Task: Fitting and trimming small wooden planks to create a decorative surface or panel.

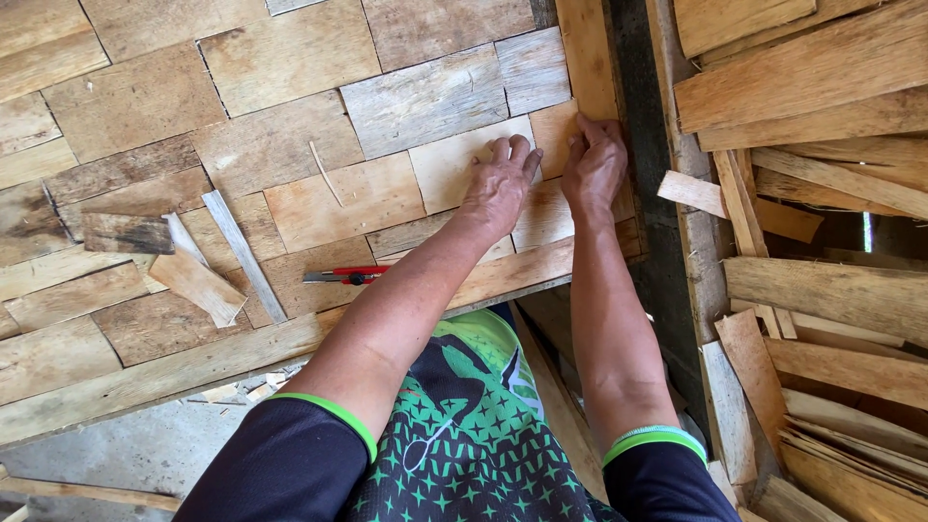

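Note:
My left hand (500, 187) presses flat on a pale wood veneer piece (450, 166) in a patchwork of veneer sheets. My right hand (594, 164) lies just to its right, fingers down on a small light veneer piece (553, 130) at the sheet's right edge, next to a long upright strip (586, 53). Neither hand grips anything; both rest fingers spread on the wood. A red and grey utility knife (345, 276) lies on the veneer left of my left forearm.
Loose narrow strips and offcuts (198, 280) lie on the left part of the veneer sheet. A long wooden board (193, 362) runs along the near edge. A heap of veneer scraps (822, 242) fills the right side, past a dark gap.

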